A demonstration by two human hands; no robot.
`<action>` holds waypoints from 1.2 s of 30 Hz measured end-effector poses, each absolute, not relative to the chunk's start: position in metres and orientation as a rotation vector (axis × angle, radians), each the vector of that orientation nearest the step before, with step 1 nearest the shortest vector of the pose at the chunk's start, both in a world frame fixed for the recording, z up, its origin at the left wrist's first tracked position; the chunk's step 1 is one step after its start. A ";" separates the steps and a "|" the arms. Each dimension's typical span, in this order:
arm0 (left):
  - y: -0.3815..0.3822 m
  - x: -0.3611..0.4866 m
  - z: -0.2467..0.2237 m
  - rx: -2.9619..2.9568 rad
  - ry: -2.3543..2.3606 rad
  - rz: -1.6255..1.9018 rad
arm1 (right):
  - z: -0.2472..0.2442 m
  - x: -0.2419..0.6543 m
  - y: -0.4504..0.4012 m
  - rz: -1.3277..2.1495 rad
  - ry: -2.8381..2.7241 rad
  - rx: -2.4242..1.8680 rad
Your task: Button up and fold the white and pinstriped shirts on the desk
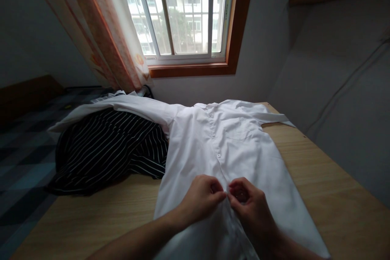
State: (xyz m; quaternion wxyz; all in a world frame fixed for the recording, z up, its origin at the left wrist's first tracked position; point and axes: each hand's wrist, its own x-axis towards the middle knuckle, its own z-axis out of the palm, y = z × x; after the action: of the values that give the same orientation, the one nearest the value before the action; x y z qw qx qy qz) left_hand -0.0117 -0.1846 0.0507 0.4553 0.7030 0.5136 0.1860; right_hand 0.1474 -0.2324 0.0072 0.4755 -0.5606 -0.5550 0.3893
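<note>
A white button-up shirt (195,150) lies spread front side up, its collar towards the window and its sleeves out to both sides. Over the lower part of its button placket, my left hand (204,195) pinches the fabric between thumb and fingers. My right hand (250,203) pinches the placket from the other side, its fingertips almost touching those of the left. Whatever button is between the fingertips is hidden. Farther up, a small white button (218,155) shows on the placket, with a chest pocket to its right.
The shirt rests on a light wooden table (323,170). Left of it lies a black garment with white stripes (112,146), partly under the left sleeve. A bed with a dark checked cover (24,166) adjoins on the left. A window (185,16) and a curtain (100,28) are behind.
</note>
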 end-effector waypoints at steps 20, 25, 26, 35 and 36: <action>-0.181 -0.011 0.038 1.270 1.211 0.375 | 0.011 0.154 -0.223 1.366 -1.059 -1.222; -0.184 -0.010 0.040 1.231 1.135 0.419 | 0.004 0.157 -0.219 1.388 -1.138 -1.209; -0.185 -0.009 0.040 1.237 1.130 0.428 | 0.004 0.156 -0.221 1.373 -1.175 -1.219; -0.189 -0.010 0.045 1.362 1.143 0.475 | 0.005 0.151 -0.229 1.216 -1.321 -1.324; -0.189 -0.010 0.045 1.404 1.155 0.480 | 0.006 0.152 -0.228 1.222 -1.331 -1.322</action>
State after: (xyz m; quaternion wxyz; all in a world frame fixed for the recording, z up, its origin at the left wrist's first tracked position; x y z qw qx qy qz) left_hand -0.0105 -0.1889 0.0446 0.5895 0.6032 0.4961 0.2060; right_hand 0.1520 -0.2276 0.0060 0.4362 -0.5313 -0.5350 0.4912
